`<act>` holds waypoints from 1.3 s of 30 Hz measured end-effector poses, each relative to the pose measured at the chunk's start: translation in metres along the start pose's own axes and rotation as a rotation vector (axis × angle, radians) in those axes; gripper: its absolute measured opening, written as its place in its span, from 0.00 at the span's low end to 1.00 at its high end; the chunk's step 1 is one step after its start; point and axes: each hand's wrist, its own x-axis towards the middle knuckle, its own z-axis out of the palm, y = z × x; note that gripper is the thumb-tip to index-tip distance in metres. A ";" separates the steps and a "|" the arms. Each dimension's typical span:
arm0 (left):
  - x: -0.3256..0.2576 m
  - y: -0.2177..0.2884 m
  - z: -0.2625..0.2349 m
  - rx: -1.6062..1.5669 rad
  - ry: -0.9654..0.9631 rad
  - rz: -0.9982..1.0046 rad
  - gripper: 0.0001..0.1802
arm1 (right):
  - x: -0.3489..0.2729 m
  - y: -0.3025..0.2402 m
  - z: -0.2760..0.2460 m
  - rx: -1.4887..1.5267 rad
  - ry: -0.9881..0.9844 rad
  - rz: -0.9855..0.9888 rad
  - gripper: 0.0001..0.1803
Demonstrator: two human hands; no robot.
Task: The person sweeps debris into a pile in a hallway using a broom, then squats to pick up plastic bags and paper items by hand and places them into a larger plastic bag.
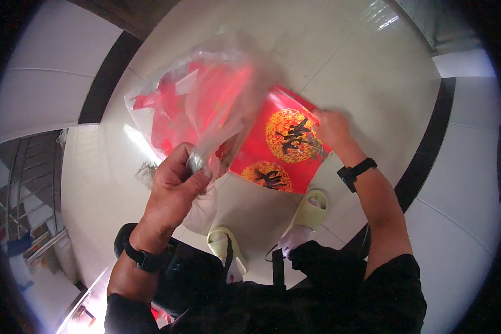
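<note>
My left hand [175,175] is closed round the gathered edge of a clear plastic bag [209,142], which has crumpled red paper [178,111] inside. To the right, my right hand [332,129] grips the far right edge of a red paper sheet [253,147] with round gold patterns and black brush-stroke characters. The sheet slants just above the floor or against it; I cannot tell which. Some greyish bits [319,148] lie on it near my right hand. The bag overlaps the sheet's left side. A pale rounded shape [200,214] shows under my left hand, too hidden to name.
Glossy beige tiles [339,61] form the floor, with a small heap of grey debris [146,174] left of the bag. My feet in pale green slippers [312,210] stand close in front. Dark skirting [428,147] and white wall tiles run at right; a metal rack [30,195] stands at left.
</note>
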 end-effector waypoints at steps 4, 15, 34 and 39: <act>-0.002 -0.002 0.001 0.008 -0.018 -0.002 0.06 | -0.024 -0.019 -0.003 -0.067 0.203 -0.236 0.22; -0.004 -0.002 -0.002 0.046 -0.047 -0.006 0.06 | -0.051 -0.051 0.053 -0.177 0.361 -0.455 0.23; -0.008 -0.001 -0.015 0.021 -0.020 0.033 0.08 | 0.011 -0.038 0.028 0.021 0.178 0.064 0.49; -0.007 0.000 -0.019 0.026 -0.011 0.008 0.07 | 0.020 -0.042 0.014 0.035 -0.054 0.170 0.57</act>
